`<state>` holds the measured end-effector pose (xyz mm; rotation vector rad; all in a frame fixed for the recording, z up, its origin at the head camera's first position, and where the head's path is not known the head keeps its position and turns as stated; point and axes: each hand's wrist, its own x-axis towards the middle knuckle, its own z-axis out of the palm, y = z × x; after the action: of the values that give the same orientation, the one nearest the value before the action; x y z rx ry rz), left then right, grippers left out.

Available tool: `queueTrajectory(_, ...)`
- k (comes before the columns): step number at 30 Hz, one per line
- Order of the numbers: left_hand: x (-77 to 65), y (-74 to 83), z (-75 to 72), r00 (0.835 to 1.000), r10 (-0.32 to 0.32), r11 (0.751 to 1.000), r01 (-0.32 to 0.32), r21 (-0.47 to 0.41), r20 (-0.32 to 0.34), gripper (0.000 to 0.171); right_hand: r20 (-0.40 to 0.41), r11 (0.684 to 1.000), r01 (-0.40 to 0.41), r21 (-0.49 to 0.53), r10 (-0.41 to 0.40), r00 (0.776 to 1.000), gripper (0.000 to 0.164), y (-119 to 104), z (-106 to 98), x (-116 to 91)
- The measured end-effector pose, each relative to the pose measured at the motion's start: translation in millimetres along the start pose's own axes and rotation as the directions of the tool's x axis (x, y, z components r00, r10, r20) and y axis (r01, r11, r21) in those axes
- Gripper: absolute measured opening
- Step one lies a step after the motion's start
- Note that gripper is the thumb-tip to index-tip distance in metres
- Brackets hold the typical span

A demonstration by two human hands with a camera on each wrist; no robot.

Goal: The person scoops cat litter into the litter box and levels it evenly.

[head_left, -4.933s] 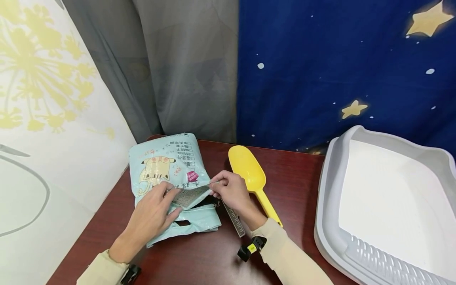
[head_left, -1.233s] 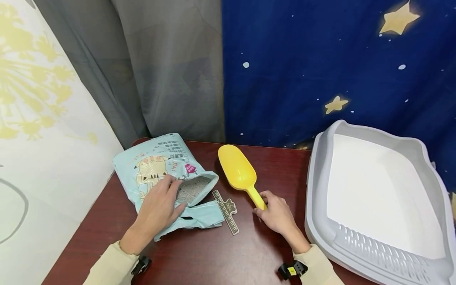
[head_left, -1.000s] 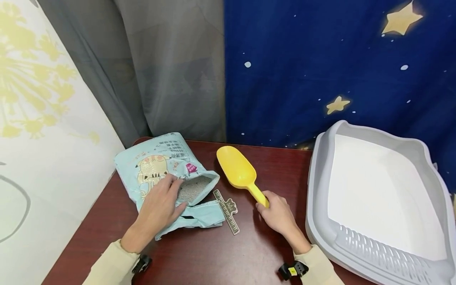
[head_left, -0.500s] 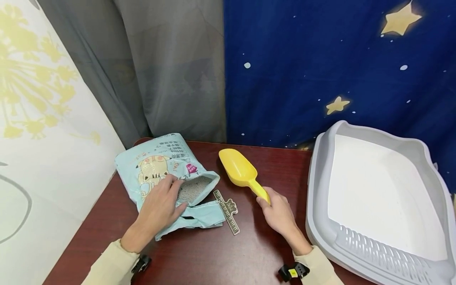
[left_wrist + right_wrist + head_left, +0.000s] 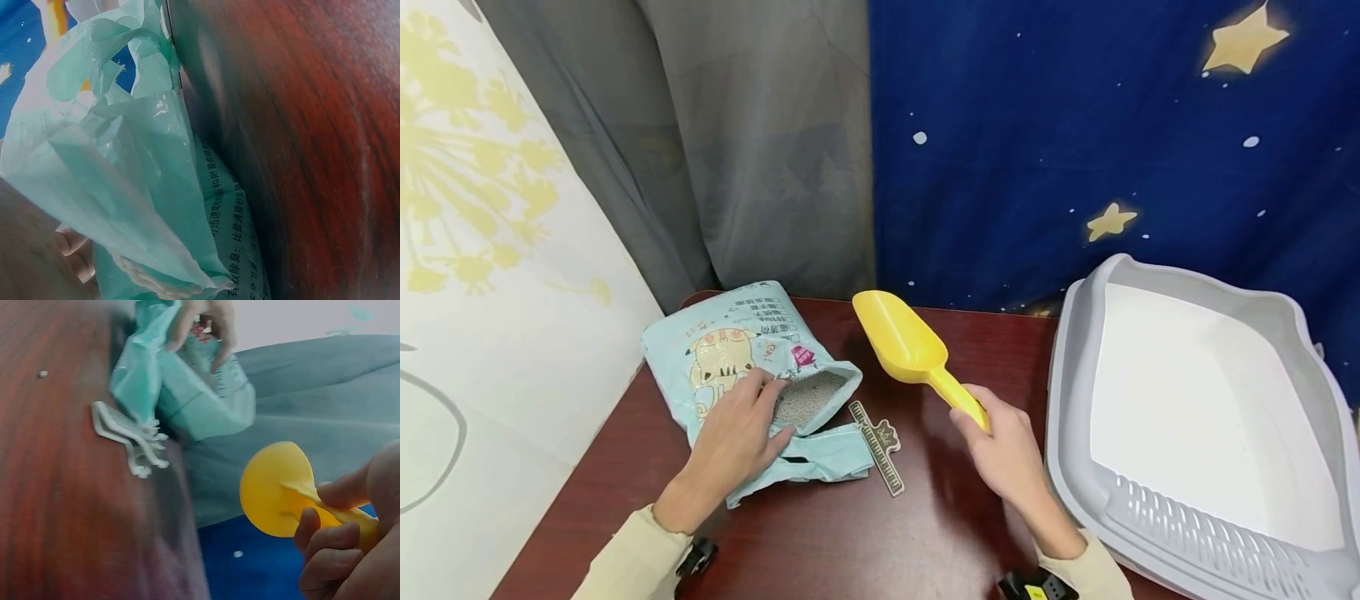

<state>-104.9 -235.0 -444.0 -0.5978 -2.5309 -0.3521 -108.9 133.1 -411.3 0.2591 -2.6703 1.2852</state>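
My left hand point(image 5: 733, 429) grips the left side of the mouth of a light blue cat litter bag point(image 5: 737, 325), its thumb at the lower lip. Grey granules point(image 5: 808, 398) show inside the opening. In the left wrist view, the folded bag flap point(image 5: 125, 181) covers most of that hand. My right hand point(image 5: 1009, 446) holds a yellow scoop point(image 5: 902, 337) by its handle, fingers wrapped around it in the right wrist view. The scoop is raised off the table, its bowl to the right of the bag and holding nothing visible.
A flat bag clip point(image 5: 878, 446) lies against the bag's torn strip point(image 5: 827, 454). To the right stands a grey litter box point(image 5: 1078, 417) with a white inside. Curtains point(image 5: 775, 167) hang behind the dark red table point(image 5: 850, 542); a patterned wall point(image 5: 490, 250) borders the left.
The right hand left the bag's mouth, took the yellow scoop by the handle and raised it off the table. The mouth stands wider; the left hand stays on it.
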Motion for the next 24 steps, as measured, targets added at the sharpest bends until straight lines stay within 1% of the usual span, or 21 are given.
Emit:
queueTrajectory(6,-0.4,-1.7,1.2,1.0,0.009,1.0,-0.009,0.002,0.009,0.061,-0.027,0.994,0.105,-0.033,-0.106,0.994,0.03,-11.2,-18.3,-10.0)
queueTrajectory(11,-0.4,-2.7,1.5,1.0,0.018,1.0,-0.018,0.004,-0.001,0.061,-0.011,0.984,0.173,-0.047,-0.174,0.985,0.031,-16.4,-28.1,-19.3)
queueTrajectory(14,0.3,-2.8,1.4,1.0,0.025,1.0,-0.025,0.006,-0.008,0.061,0.003,0.971,0.236,-0.049,-0.236,0.972,0.031,-19.7,-33.4,-26.0)
queueTrajectory(18,1.0,-2.6,1.4,1.0,0.025,1.0,-0.025,0.014,-0.006,0.062,0.037,0.951,0.305,-0.054,-0.303,0.952,0.033,-25.7,-40.6,-35.3)
queueTrajectory(24,-0.3,-1.8,1.6,1.0,-0.009,1.0,0.009,0.015,0.026,0.061,0.119,0.927,0.362,-0.1,-0.35,0.929,0.034,-36.7,-50.2,-44.3)
